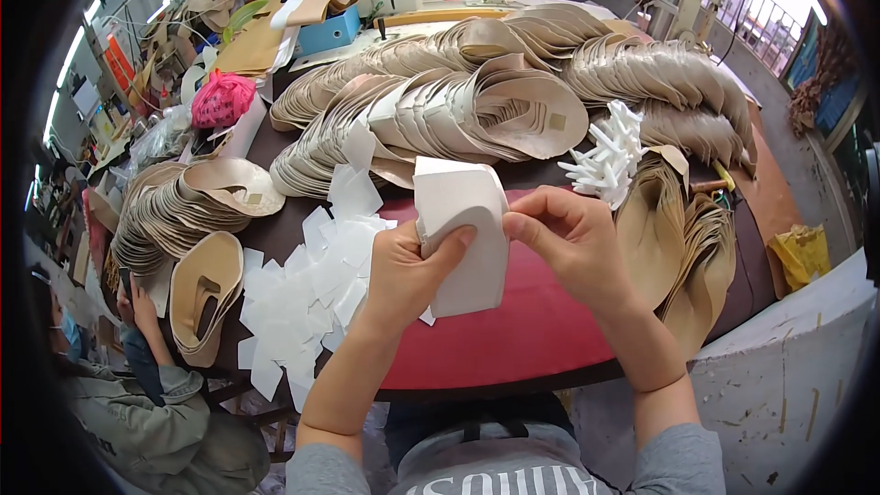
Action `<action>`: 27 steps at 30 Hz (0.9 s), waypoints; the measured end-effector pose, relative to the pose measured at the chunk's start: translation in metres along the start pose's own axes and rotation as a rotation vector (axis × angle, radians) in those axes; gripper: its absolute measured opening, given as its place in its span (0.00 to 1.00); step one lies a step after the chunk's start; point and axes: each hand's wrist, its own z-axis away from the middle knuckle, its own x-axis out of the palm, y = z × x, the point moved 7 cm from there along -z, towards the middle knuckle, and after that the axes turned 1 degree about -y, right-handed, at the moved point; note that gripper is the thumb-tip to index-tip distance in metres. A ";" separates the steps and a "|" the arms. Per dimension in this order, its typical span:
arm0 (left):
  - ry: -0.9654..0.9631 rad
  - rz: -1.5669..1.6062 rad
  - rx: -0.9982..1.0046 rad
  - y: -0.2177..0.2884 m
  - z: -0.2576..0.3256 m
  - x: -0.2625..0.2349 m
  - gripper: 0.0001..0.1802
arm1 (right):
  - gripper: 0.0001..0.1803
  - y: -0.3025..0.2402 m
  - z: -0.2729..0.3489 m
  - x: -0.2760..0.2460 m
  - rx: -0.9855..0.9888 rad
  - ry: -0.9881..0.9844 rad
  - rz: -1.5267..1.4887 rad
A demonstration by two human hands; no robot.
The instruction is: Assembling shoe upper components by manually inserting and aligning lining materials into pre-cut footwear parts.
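Note:
A pale cream shoe upper [466, 252], bent over into a curved fold, is held up in front of me. My left hand [412, 266] grips its left side, thumb pressed across the face. At its right edge my right hand [573, 238] pinches with thumb and forefinger; whether a small piece sits between those fingertips is hidden. Below lies a red mat [541, 330]. A loose heap of white cut pieces [307, 289] spreads left of my left hand. Beyond my right hand sits a pile of short white sticks [610, 156].
Long rows of nested shoe uppers [422, 119] fill the table's far side. Tan uppers [683, 247] lie at right, another stack [197, 206] at left beside a single tan upper [209, 293]. A pink bag [223, 98] stands behind. Another person [151, 403] sits at lower left, holding a phone.

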 end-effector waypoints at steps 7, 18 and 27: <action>0.050 0.011 -0.028 -0.007 0.003 -0.007 0.12 | 0.09 -0.004 0.000 0.007 -0.044 0.120 -0.043; -0.238 0.429 -0.062 -0.025 0.005 -0.013 0.12 | 0.03 -0.014 0.003 0.030 -0.150 0.042 0.372; 0.084 0.504 -0.107 -0.038 0.014 -0.033 0.21 | 0.02 -0.008 0.001 0.055 -0.226 0.072 0.448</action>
